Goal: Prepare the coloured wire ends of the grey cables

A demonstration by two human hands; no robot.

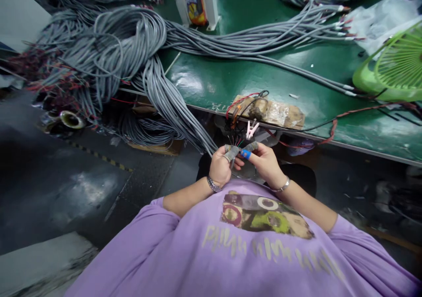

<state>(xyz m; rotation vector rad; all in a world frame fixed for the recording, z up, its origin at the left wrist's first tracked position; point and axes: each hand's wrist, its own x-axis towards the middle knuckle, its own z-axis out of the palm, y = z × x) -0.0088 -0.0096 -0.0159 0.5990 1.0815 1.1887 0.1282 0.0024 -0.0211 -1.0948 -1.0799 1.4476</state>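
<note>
"Where are the thin wires (238, 142)?"

"Fanned out just beyond the fingertips. The left hand (221, 167) looks clamped on their base, thumb against fingers."

"And the right hand (266, 161)?"

"Thumb and forefinger close together beside the wires; I can't tell whether they grip any."

"How would they handle?"

"Light, bendy, probably easy to nick. I'd hold them low, near the base. The grey cables (180, 108), left of the fingers, look springy and heavy together."

"What's hidden?"

"The wrapped fingers cover the base; the tips are too small to make out."
</note>
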